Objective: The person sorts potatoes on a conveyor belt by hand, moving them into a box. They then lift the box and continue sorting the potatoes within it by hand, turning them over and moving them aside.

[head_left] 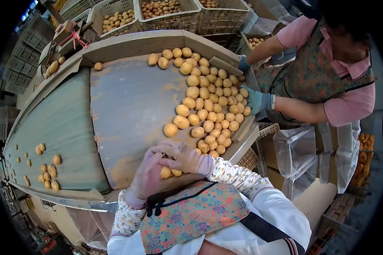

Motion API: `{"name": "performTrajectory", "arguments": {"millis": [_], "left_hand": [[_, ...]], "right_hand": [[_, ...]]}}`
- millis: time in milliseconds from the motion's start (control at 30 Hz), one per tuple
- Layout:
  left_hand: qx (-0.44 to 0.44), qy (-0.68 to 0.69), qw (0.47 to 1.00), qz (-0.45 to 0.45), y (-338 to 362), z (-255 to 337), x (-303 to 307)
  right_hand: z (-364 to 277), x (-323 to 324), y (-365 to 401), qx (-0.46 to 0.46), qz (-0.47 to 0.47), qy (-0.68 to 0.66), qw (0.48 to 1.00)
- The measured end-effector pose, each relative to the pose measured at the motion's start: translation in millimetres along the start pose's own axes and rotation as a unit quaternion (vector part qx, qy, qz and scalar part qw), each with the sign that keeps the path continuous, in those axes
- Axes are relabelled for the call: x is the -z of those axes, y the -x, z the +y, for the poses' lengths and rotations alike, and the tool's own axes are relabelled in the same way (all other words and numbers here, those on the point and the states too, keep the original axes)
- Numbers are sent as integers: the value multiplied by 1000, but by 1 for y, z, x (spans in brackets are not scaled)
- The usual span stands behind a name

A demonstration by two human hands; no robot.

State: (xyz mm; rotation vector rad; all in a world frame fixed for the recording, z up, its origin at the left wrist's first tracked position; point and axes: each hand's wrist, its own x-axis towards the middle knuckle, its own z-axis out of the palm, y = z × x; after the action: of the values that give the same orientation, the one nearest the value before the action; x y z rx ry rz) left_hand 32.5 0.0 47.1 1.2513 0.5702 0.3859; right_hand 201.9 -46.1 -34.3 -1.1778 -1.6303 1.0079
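Note:
My left hand (144, 180), in a thin pinkish glove, is at the near edge of the sorting table (132, 102). My right hand (181, 158), gloved the same way, reaches across and touches it. The fingers of both hands are curled together, and whatever lies between them is hidden. Two potatoes (166, 172) show just below my right hand, near my apron (191, 212). Beyond my hands, many round yellow potatoes (208, 104) cover the right side of the table.
Across the right end, a co-worker's blue-gloved hand (255, 100) touches the potatoes. At left, a green conveyor belt (59, 127) carries scattered potatoes. Crates (170, 19) of potatoes stand behind the raised metal rim (132, 44). Plastic-lined boxes (295, 148) are at right.

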Motion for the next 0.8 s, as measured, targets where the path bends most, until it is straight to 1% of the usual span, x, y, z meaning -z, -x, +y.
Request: {"name": "performTrajectory", "arguments": {"millis": [33,67,100,133,200,233,267,300,333,367,400,433,467,500,567,600,633,700,767,800], "left_hand": [[39,102,994,5,1,3,1],[77,203,976,19,3,5,2],[89,324,941,53,11,-2,7],[98,439,889,85,16,-11,13],[54,396,913,86,26,-31,25],[35,376,921,91,32,-40,30],[38,320,933,157,36,-47,38],[44,263,937,225,38,-54,46],[60,205,932,293,46,-60,47],[70,180,936,295,59,-61,46],[66,149,944,288,60,-56,52],[56,118,952,278,56,-52,56],[67,141,945,289,53,-51,54],[97,93,958,255,45,-48,52],[165,-7,969,183,34,-35,38],[183,-22,968,168,29,-31,31],[199,-39,967,151,23,-27,25],[216,-48,966,134,18,-19,18],[212,-28,967,135,19,-13,14],[196,-31,969,147,22,-20,18]], "right_hand": [[2,1,-2,-10,-8,2,1000],[3,1,-3,-20,-16,3,1000],[2,1,-5,-30,-24,4,999],[6,-2,-7,-16,-1,2,1000],[23,-12,-10,11,42,-3,999],[28,-5,-8,-68,48,-45,995],[36,10,-2,-151,53,-90,983],[19,35,-4,-265,126,-256,921],[48,40,11,-206,216,-233,926],[42,59,22,-231,231,-182,927],[40,74,37,-301,187,-174,919],[49,79,56,-308,139,-136,931],[49,82,73,-330,82,-29,940],[48,85,81,-341,25,82,936],[22,64,78,-222,9,207,953],[9,52,74,-233,-30,207,950],[14,38,71,-188,-79,201,958],[11,24,68,-194,-88,290,933],[14,31,66,-192,-121,216,950],[15,37,63,-188,-135,183,955]]}}
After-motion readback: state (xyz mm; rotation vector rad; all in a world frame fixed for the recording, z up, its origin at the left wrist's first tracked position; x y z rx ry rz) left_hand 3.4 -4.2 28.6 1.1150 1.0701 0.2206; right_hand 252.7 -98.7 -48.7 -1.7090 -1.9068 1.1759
